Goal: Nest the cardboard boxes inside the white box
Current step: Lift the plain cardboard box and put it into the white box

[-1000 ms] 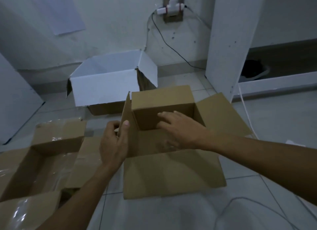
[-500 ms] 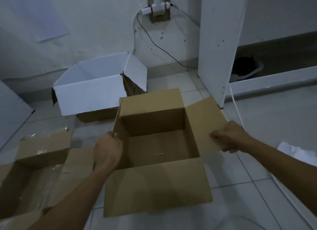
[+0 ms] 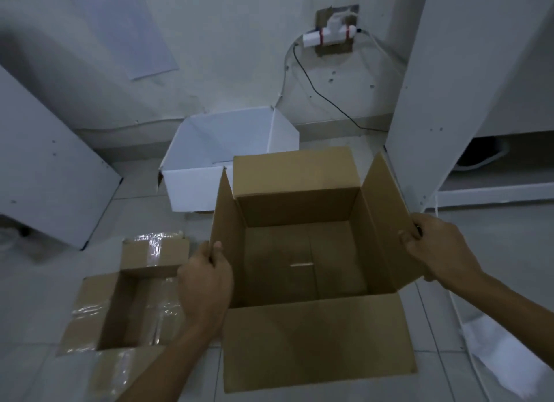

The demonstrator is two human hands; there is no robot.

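Note:
A large open brown cardboard box fills the middle of the view, its four flaps spread, its inside empty. My left hand grips its left flap. My right hand grips the edge of its right flap. Behind it, against the wall, stands the open white box, partly hidden by the brown box's far flap. A smaller brown box with shiny tape on its flaps lies open on the floor at the left.
A white board leans at the left. A tall white panel stands at the right, with a low shelf behind it. A black cable hangs from a wall socket. White material lies on the tiled floor at the lower right.
My right hand left the inside of the big box and took hold of its right flap. The box now looks nearer and higher, overlapping the white box.

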